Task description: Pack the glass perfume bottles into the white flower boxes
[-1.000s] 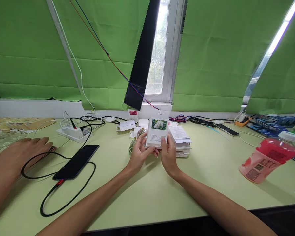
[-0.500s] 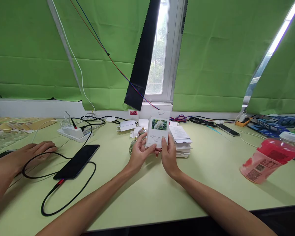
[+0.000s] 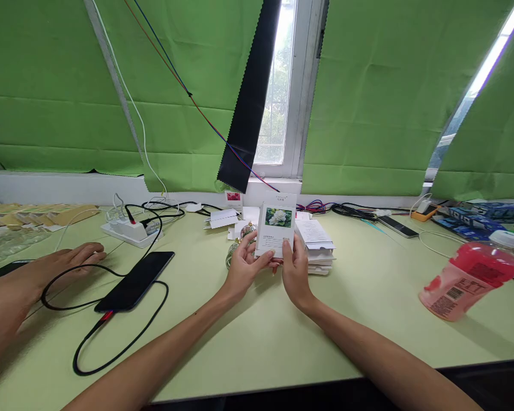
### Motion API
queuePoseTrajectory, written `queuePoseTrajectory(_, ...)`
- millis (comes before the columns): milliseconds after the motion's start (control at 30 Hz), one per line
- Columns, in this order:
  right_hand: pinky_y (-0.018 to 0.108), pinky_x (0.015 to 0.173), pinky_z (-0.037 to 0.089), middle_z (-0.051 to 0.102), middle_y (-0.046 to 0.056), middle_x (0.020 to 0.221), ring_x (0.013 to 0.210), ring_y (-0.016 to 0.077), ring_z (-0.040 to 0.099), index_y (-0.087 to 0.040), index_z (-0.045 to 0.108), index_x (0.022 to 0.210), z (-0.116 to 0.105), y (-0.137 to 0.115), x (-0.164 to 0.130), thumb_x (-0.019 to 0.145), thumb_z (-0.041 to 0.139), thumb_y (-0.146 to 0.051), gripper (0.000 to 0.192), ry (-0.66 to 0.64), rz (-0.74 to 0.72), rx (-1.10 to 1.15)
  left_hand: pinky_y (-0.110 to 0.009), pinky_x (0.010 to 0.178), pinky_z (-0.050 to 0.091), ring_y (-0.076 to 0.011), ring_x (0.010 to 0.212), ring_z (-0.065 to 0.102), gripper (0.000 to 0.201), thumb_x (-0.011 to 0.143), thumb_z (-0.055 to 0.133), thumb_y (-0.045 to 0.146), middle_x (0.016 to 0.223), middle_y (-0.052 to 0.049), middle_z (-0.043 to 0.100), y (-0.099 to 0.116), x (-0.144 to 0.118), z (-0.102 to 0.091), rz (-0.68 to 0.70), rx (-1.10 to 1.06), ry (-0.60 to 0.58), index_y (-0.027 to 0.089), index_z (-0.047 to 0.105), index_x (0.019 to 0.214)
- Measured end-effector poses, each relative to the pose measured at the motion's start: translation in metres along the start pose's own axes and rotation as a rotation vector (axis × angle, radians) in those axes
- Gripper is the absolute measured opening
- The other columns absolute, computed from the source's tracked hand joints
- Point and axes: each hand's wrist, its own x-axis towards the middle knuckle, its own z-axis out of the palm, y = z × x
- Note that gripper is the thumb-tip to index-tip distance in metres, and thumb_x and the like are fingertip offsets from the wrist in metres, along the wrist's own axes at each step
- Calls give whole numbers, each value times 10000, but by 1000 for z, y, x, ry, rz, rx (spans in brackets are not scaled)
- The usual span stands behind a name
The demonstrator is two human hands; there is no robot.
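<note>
Box: a white carton (image 3: pixel 276 224) with a flower picture is held upright above the bench (image 3: pixel 257 337), at 12 o'clock.
Fingers: its lower edge is pinched by the left hand (image 3: pixel 243 268) and right hand (image 3: pixel 296 273).
Risk: the carton could be dropped onto the glass bottles (image 3: pixel 236 246) at its 9 o'clock, through a loose pinch.
Neighbour: another person's hand (image 3: pixel 57 264) is laid flat at 9 o'clock, near the black phone (image 3: pixel 135 281).

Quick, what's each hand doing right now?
Left hand: closed on the white box, holding its lower left.
Right hand: closed on the same white box, thumb on its front.
</note>
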Motion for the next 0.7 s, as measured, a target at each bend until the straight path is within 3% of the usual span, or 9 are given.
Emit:
queuePoseTrajectory(500, 290, 392, 461, 699, 29, 843, 545, 166, 606, -237, 586, 1083, -1, 3, -1, 1009, 480, -630, 413, -31, 50, 76, -338, 676, 683, -204, 712, 789, 740, 737, 906, 413, 1276, -161, 726, 3, -3, 4, 44, 44, -30, 213, 436, 1272)
queuePoseTrajectory(700, 301, 407, 481, 697, 27, 794, 556, 181, 619, -227, 602, 1052, -1, 5, -1, 1005, 452, -664, 465, 11, 60, 92, -333, 676, 681, -195, 715, 785, 732, 750, 897, 423, 1279, -156, 721, 4, -4, 4, 53, 60, -34, 216, 433, 1277)
